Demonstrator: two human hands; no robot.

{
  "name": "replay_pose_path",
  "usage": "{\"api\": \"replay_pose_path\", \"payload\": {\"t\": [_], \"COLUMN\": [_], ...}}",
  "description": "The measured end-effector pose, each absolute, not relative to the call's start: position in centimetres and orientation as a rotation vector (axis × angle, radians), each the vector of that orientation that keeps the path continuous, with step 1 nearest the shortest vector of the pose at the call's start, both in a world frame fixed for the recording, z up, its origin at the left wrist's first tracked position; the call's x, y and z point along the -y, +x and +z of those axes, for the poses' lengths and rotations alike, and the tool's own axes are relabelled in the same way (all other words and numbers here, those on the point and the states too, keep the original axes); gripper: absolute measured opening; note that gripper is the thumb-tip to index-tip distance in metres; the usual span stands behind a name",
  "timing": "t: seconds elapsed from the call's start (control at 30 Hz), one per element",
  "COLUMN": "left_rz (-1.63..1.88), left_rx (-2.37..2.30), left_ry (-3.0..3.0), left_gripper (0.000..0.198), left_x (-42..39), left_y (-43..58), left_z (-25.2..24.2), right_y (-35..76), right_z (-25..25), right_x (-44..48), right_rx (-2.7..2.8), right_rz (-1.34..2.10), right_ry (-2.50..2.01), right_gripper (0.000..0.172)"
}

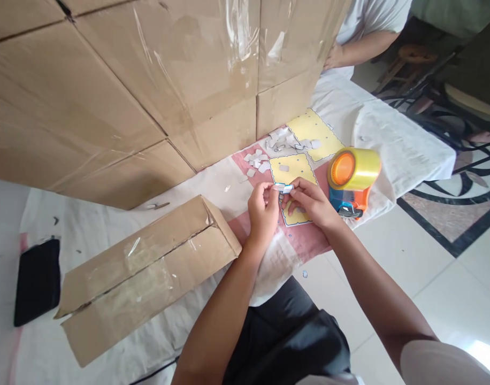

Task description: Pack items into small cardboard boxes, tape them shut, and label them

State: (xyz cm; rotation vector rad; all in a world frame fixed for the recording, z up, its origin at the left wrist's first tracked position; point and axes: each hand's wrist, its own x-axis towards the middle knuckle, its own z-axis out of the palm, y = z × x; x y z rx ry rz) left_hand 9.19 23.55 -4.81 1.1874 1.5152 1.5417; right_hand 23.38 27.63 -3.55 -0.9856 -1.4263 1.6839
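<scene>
My left hand point(263, 211) and my right hand point(310, 202) meet over a yellow sheet point(293, 166) with wavy edges. Between their fingertips is a small white piece point(284, 188) with blue edges, pinched from both sides. Small white paper pieces point(256, 160) lie in a loose pile left of the sheet, and more point(307, 144) are scattered behind it. A second yellow sheet point(319, 133) lies farther back. Right of my right hand stands a tape dispenser point(354, 179) with a wide yellow roll.
Large taped cartons point(168, 69) rise behind the cloth-covered table point(393, 144). A long cardboard box point(148, 272) lies at the left, beside a black object point(37, 282). Another person's arm point(359, 51) rests at the back right.
</scene>
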Motion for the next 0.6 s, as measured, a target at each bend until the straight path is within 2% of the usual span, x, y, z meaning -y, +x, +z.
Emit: {"api": "replay_pose_path", "payload": {"t": [0.1, 0.2, 0.3, 0.5, 0.53, 0.6], "left_rz": [1.531, 1.518, 1.36, 0.925, 0.912, 0.954], "left_rx": [-1.545, -1.562, -1.615, -1.966, -1.999, -2.022], "left_ry": [1.153, 1.147, 1.273, 1.637, 1.656, 1.632], "left_gripper": [0.017, 0.02, 0.02, 0.008, 0.009, 0.029], "left_x": [-23.8, -23.9, -24.0, -24.4, -24.5, -24.6], "left_y": [9.2, 9.1, 9.2, 10.2, 10.3, 10.4], "left_z": [-4.8, -4.6, -4.1, -4.3, -4.4, -4.8], "right_y": [23.5, 23.7, 24.0, 24.3, 24.3, 24.3], "right_z": [-3.2, -3.2, -3.4, -3.4, -3.2, -2.8], "right_x": [-27.3, -26.5, -25.8, -26.3, -26.4, -26.5], "right_rx": [1.349, 1.369, 1.321, 1.215, 1.192, 1.15], "right_rz": [1.666, 1.434, 1.257, 1.412, 1.432, 1.455], "right_ry": [-0.94, -0.838, -0.768, -0.813, -0.813, -0.789], "right_gripper": [0.026, 0.019, 0.015, 0.012, 0.012, 0.013]}}
